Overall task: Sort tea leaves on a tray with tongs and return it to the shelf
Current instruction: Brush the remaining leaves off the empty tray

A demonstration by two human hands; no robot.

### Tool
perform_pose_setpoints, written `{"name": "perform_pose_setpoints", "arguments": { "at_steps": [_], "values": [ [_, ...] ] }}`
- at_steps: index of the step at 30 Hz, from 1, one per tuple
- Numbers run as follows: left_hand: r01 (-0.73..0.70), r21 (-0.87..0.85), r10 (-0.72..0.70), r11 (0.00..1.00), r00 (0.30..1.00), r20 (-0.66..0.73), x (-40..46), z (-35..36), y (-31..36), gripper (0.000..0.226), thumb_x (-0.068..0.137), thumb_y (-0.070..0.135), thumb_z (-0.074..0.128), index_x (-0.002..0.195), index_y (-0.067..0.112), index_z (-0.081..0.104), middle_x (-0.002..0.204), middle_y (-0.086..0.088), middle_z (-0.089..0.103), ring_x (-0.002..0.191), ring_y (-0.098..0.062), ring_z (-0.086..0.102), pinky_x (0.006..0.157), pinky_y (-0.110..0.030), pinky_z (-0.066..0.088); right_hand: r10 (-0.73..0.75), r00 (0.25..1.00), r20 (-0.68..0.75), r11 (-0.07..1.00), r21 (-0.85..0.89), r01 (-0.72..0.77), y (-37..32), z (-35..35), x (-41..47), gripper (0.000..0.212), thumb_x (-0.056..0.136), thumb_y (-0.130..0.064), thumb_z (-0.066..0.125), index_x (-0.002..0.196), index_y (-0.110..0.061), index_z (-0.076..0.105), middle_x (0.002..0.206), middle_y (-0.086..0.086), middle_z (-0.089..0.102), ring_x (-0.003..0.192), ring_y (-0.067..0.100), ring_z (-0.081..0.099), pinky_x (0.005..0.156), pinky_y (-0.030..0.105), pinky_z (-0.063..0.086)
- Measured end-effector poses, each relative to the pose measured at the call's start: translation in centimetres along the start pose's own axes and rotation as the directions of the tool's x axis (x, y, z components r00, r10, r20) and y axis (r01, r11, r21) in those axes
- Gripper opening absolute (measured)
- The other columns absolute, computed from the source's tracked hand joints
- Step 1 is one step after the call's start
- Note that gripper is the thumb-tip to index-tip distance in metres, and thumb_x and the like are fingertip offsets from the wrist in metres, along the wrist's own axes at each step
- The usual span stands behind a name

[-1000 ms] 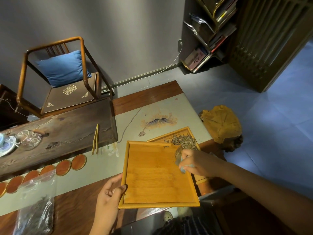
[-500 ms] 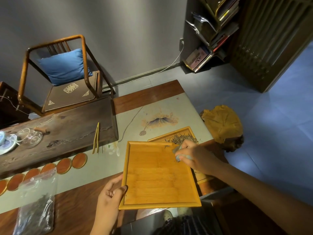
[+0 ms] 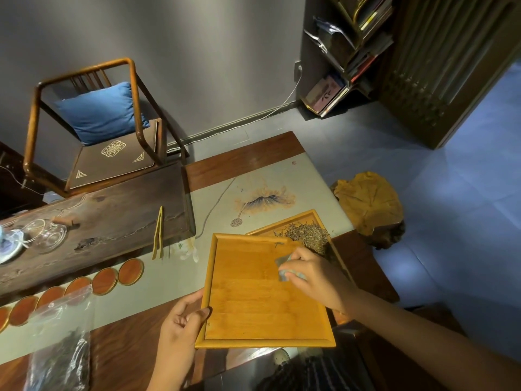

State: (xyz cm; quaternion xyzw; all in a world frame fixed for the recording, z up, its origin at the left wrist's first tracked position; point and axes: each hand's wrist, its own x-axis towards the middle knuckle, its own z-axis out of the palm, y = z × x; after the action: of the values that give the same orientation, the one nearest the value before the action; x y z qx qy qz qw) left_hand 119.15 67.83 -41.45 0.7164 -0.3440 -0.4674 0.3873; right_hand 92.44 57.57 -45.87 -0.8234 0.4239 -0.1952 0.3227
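Left hand (image 3: pixel 180 331) grips the near-left corner of the bamboo tray (image 3: pixel 253 300), thumb curled over the rim, holding it tilted above the desk's (image 3: pixel 135 354) near edge. Right hand (image 3: pixel 315 277) is down on the tray's far-right area, fingers pinching a small pale scraper (image 3: pixel 284 268) against the wood. A stray leaf or two sits at the tray's far rim. Just beyond, partly under the held tray, the second tray (image 3: pixel 310 217) lies at the desk's right edge with the pile of tea leaves (image 3: pixel 307 235) heaped in it. The tongs (image 3: pixel 158 232) lie untouched toward the middle of the desk, on the edge of the dark tea board (image 3: pixel 98 215). A row of round coasters (image 3: pixel 104 280) runs along the runner, and a clear bag of leaves (image 3: pixel 60 345) sits at the near-left corner.
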Motion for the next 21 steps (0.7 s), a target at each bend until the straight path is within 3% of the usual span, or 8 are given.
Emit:
{"name": "perform_pose_setpoints", "arguments": {
  "at_steps": [5,10,14,17,21],
  "values": [
    [-0.003,0.035,0.003,0.999,1.0,-0.001,0.1,0.1,0.0,0.03,0.09,-0.006,0.055,0.105,0.017,0.068,0.07,0.005,0.076,0.055,-0.007,0.068,0.052,-0.014,0.054,0.083,0.995,-0.052,0.995,-0.046,-0.085,1.7,-0.2,1.8,0.017,0.09,-0.012,0.058,0.1,-0.006,0.071,0.087,0.007,0.052,0.075,0.015,0.051,0.06,0.018,0.032],
    [0.009,0.043,-0.01,0.999,1.0,0.01,0.1,-0.2,-0.1,0.03,0.09,-0.006,0.055,0.107,0.016,0.068,0.068,-0.004,0.076,0.047,-0.012,0.063,0.045,-0.014,0.049,0.165,0.984,-0.067,0.98,-0.103,-0.171,3.5,-0.9,2.9,0.016,0.091,-0.011,0.057,0.097,-0.004,0.07,0.091,0.007,0.054,0.077,0.019,0.058,0.065,0.021,0.045],
    [-0.019,0.061,0.017,0.998,0.999,0.028,0.2,-0.6,0.4,0.03,0.09,-0.008,0.054,0.11,0.011,0.067,0.068,0.005,0.076,0.054,-0.005,0.067,0.051,-0.01,0.051,0.224,0.97,-0.092,0.952,-0.194,-0.238,4.2,-2.3,3.0,0.018,0.093,-0.011,0.048,0.087,-0.01,0.066,0.093,0.008,0.049,0.078,0.019,0.049,0.068,0.029,0.04],
    [-0.016,0.056,0.014,0.998,0.999,0.037,0.4,-0.6,0.8,0.03,0.09,-0.008,0.055,0.109,0.011,0.067,0.061,0.004,0.074,0.052,-0.005,0.066,0.052,-0.01,0.051,0.196,0.967,-0.162,0.956,-0.186,-0.225,3.3,-2.6,3.0,0.017,0.093,-0.015,0.049,0.089,-0.015,0.065,0.088,0.002,0.044,0.076,0.016,0.045,0.067,0.027,0.035],
    [-0.021,0.047,0.019,0.999,0.999,0.041,0.3,0.0,1.3,0.031,0.09,-0.009,0.053,0.105,0.015,0.066,0.068,0.009,0.076,0.057,-0.003,0.069,0.051,-0.01,0.051,0.103,0.972,-0.209,0.99,-0.068,-0.12,0.4,-1.4,4.0,0.017,0.088,-0.012,0.063,0.103,-0.009,0.07,0.092,0.006,0.057,0.076,0.012,0.054,0.064,0.013,0.041]
  ]
}}
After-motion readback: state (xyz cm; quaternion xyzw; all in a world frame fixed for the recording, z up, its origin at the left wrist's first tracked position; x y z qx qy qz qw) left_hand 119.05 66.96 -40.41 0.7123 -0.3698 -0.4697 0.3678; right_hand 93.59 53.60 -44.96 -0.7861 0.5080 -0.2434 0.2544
